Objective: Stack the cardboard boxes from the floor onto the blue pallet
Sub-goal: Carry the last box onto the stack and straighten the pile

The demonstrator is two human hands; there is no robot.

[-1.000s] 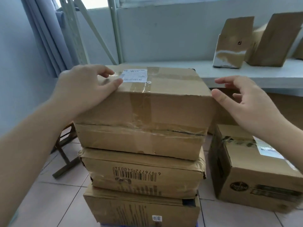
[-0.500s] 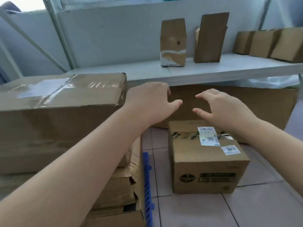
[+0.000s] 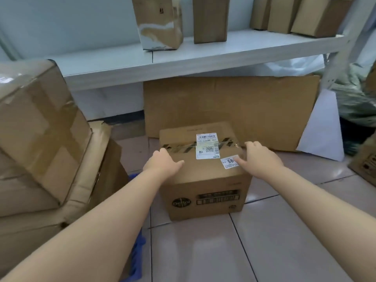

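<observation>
A small cardboard box (image 3: 205, 180) with white labels and striped tape stands on the tiled floor at the centre. My left hand (image 3: 162, 162) clasps its upper left edge, thumb on the top and fingers hidden over the side. My right hand (image 3: 260, 159) clasps the upper right edge, thumb by a small white sticker. The box rests flat on the floor. At the left a stack of larger cardboard boxes (image 3: 40, 129) sits on the blue pallet (image 3: 138, 251), of which only a strip of edge shows beside my left forearm.
A flat cardboard sheet (image 3: 234, 106) leans against the wall behind the box, under a white shelf (image 3: 183, 55) that carries several upright cartons. Plastic-wrapped bundles (image 3: 358, 98) and another box (image 3: 366, 163) lie at the right. Bare tiles (image 3: 244, 251) stretch in front.
The view turned right and down from the stack to the floor box. Both hands left the top stacked box, reached down and now hold the small box's upper edges.
</observation>
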